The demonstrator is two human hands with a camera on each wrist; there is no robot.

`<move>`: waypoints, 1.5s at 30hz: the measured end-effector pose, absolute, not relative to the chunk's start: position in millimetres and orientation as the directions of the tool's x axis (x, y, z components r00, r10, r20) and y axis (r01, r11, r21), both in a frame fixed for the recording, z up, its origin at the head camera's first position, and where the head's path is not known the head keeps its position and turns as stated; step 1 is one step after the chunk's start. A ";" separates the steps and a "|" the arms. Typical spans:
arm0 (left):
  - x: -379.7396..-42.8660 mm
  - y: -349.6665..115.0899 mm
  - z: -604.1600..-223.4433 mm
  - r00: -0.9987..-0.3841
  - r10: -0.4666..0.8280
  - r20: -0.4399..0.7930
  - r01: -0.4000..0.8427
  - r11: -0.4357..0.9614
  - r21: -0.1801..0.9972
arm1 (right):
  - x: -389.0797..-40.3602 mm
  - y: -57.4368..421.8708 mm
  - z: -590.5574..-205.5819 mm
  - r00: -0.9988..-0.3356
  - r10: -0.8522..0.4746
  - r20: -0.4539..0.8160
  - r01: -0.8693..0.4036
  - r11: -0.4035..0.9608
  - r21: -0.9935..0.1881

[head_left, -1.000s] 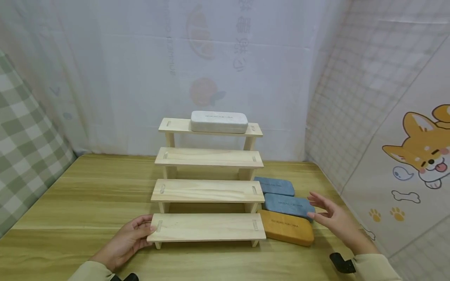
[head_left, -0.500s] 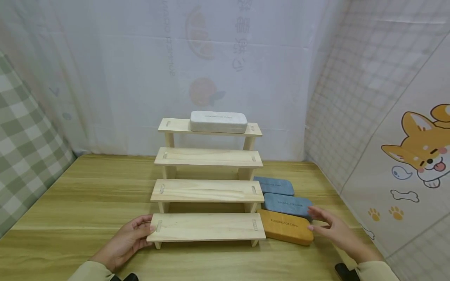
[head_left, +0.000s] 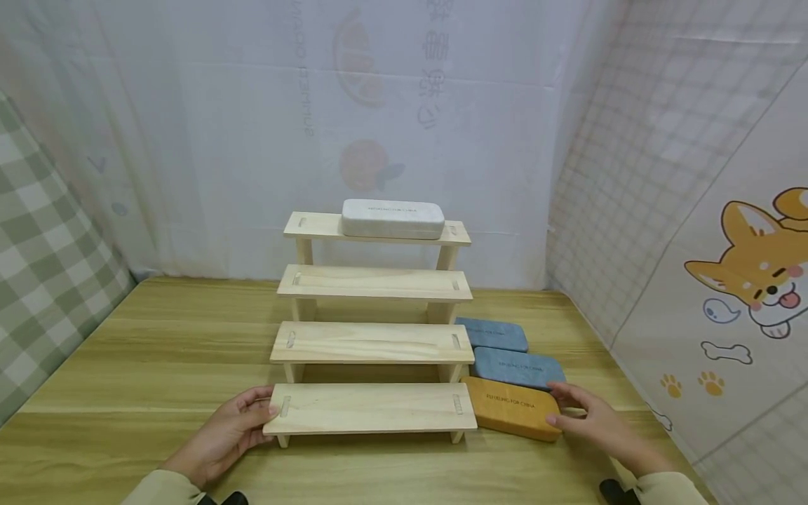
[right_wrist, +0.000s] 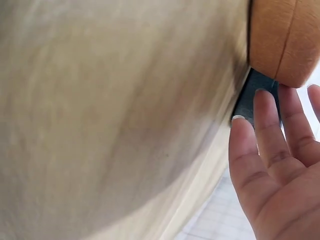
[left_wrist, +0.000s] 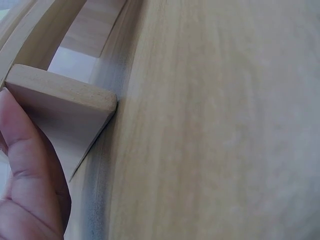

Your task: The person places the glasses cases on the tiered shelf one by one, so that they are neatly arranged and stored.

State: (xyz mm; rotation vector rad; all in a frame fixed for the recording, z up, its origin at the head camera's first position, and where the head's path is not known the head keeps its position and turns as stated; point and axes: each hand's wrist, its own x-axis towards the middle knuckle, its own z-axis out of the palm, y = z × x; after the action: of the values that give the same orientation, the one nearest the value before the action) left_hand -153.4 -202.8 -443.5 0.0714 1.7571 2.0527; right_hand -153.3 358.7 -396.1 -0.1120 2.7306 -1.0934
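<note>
A wooden stepped display stand [head_left: 372, 344] stands mid-table. My left hand [head_left: 230, 435] grips the left end of its lowest step, thumb on top. In the left wrist view, the fingers [left_wrist: 30, 175] lie beside the stand's leg [left_wrist: 60, 95]. At the stand's right lies an orange glasses case [head_left: 514, 410] with printed lettering. My right hand [head_left: 596, 424] is at its right end, thumb and fingertips close to it. The right wrist view shows the fingers [right_wrist: 267, 130] loosely extended near the orange case; whether they touch it, I cannot tell.
Two blue glasses cases [head_left: 517, 367] lie behind the orange one, the farther partly hidden by the stand. A white glasses case [head_left: 393, 219] rests on the top step. A white curtain [head_left: 240, 154] hangs at the back, and a patterned cloth [head_left: 682, 280] at the right.
My right hand has moved down and slightly left, from beside the nearer blue case to the orange case's right end. The left hand has stayed on the stand.
</note>
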 end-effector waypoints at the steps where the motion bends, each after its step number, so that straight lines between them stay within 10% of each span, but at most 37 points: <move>1: -153.6 -202.8 -443.8 -0.904 0.355 -0.238 -0.291 -0.102 0.951 | -153.2 358.9 -397.0 -0.978 -0.141 -0.155 0.003 0.730 -0.684; 45: -153.1 -201.7 -444.6 -0.909 0.329 -0.255 -0.297 -0.084 0.951 | -155.4 346.9 -404.8 -0.983 -0.166 -0.083 -0.089 0.812 -0.577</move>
State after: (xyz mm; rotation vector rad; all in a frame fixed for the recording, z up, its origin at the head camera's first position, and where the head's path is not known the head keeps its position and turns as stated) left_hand -153.1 -201.7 -444.6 0.0345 1.7837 2.0436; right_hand -155.4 346.9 -404.8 -0.2029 2.8665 -0.9028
